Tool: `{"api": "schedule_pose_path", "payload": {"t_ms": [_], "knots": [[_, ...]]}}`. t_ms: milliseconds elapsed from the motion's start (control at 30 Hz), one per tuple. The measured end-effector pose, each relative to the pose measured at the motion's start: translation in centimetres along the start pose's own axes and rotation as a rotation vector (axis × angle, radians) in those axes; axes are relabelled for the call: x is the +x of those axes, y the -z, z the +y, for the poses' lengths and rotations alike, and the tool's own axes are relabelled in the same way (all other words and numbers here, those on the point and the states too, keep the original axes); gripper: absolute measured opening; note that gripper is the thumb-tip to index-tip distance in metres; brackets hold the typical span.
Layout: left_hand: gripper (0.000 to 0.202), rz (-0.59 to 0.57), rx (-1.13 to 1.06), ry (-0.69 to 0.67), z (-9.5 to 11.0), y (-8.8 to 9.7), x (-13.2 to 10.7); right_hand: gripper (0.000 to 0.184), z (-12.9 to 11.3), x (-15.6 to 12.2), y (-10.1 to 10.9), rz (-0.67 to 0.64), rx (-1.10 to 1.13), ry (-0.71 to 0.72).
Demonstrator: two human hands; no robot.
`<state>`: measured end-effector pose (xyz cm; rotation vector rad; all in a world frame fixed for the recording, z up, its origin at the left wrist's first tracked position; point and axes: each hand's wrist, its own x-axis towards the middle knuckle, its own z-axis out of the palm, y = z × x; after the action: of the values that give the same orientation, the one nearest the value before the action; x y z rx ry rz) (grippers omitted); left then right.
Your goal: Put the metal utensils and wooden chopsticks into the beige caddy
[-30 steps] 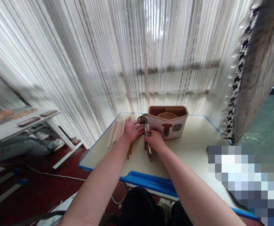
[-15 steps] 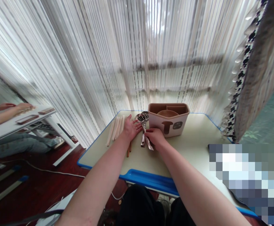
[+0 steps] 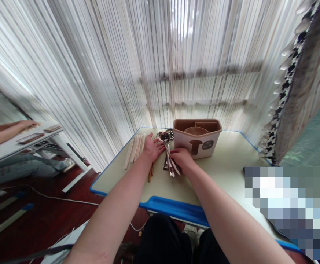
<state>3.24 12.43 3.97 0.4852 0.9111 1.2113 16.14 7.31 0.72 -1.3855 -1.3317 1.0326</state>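
My right hand point(image 3: 182, 160) is closed around the metal handles of a ladle point(image 3: 163, 137), and more than one handle end pokes out below the fingers. The ladle's round bowl points away from me. Just behind it lies a skimmer point(image 3: 171, 134) with a perforated head, its handle partly hidden. My left hand point(image 3: 153, 149) is open, fingers spread beside the ladle's bowl; whether it touches the metal I cannot tell. Left of it lie several pale chopsticks point(image 3: 134, 150). Brown sticks point(image 3: 150, 173) show partly under my left wrist.
A white and brown utensil holder point(image 3: 214, 146) with compartments stands right behind my right hand. The table point(image 3: 225, 172) has a blue edge and a blue front tray point(image 3: 176, 209). A curtain hangs behind. At left, another person's hands point(image 3: 25, 125) rest over a white table point(image 3: 3, 148).
The handles in my right hand have swung slightly, their lower ends spreading and shifting left. The ladle's bowl has turned a little. My left hand stays nearly in place, open.
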Motion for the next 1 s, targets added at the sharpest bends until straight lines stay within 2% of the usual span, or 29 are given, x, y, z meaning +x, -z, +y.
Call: {"api": "schedule_pose_path", "payload": {"t_ms": [167, 300, 400, 533, 833, 1000], "knots": [[0.036, -0.014, -0.007, -0.019, 0.0, -0.1, -0.1, 0.022, -0.9, -0.3, 0.4, -0.036, -0.205, 0.056], [0.034, -0.020, -0.015, -0.045, 0.1, -0.1, 0.1, 0.022, -1.8, -0.9, 0.8, 0.098, -0.579, 0.182], [0.033, -0.004, -0.022, -0.070, 0.2, 0.0, 0.1, 0.024, -2.1, -1.1, 0.8, 0.149, -0.716, 0.215], [0.031, -0.001, -0.057, -0.108, 0.3, -0.1, 0.0, 0.024, -1.8, -0.9, 0.4, 0.148, -0.696, 0.228], [0.012, -0.010, -0.190, -0.246, 0.2, -0.3, 0.2, 0.025, -1.7, -0.9, 0.0, 0.185, -0.473, 0.268], [0.011, -0.087, -0.210, -0.243, 0.1, -0.3, 0.3, 0.024, -1.9, -0.9, 0.1, 0.218, -0.394, 0.287]]}}
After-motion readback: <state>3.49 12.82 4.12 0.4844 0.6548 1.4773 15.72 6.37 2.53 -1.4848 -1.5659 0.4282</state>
